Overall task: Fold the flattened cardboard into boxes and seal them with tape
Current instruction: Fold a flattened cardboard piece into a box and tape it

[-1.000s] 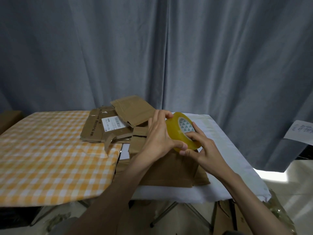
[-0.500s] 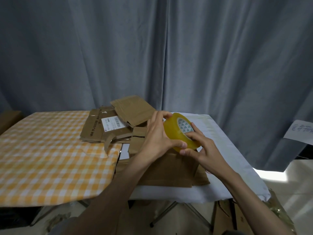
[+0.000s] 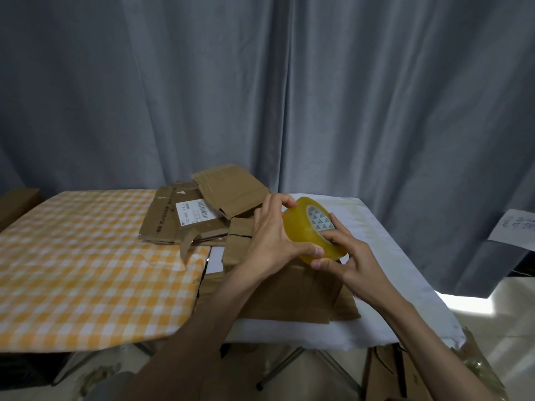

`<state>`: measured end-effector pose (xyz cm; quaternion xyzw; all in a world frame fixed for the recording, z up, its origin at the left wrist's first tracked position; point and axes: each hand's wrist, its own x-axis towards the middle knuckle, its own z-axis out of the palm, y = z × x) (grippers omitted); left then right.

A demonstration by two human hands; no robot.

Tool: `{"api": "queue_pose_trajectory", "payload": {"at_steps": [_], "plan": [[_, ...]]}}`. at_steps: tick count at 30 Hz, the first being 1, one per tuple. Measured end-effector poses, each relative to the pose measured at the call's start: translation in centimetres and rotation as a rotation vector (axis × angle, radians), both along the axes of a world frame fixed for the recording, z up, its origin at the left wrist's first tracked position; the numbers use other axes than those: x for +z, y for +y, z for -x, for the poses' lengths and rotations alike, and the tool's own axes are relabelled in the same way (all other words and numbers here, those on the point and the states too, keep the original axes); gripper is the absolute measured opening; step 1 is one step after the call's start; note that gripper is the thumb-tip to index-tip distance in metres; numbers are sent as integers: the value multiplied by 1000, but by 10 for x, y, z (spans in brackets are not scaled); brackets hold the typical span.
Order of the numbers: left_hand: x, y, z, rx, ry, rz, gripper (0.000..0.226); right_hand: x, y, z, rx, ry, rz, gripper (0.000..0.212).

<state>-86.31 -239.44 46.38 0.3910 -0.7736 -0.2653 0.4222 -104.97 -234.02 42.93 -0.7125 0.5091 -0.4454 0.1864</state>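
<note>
A yellowish roll of clear tape with a white patterned core is held in the air above a brown cardboard box on the white-covered table. My left hand wraps the roll from the left, thumb on its lower edge. My right hand grips it from the right, with a finger at the core and the thumb at the bottom edge. Behind lie flattened cardboard pieces, one with a white shipping label.
An orange-and-white checked tablecloth covers the table on the left. Grey curtains hang behind. More cardboard leans under the white table at lower right. A paper sheet hangs at the far right.
Both hands and the tape roll have shifted slightly; the fingers have adjusted their hold on the roll's lower edge. The cardboard has not moved.
</note>
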Motion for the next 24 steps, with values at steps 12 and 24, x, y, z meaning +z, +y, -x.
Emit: {"api": "queue_pose_trajectory", "payload": {"at_steps": [12,24], "plan": [[-3,5,-2,14,66,30,86,3,-2,0,-5,-13,8,44],[13,1,-18,20,141,20,18,3,1,7,22,27,-25,47]]}}
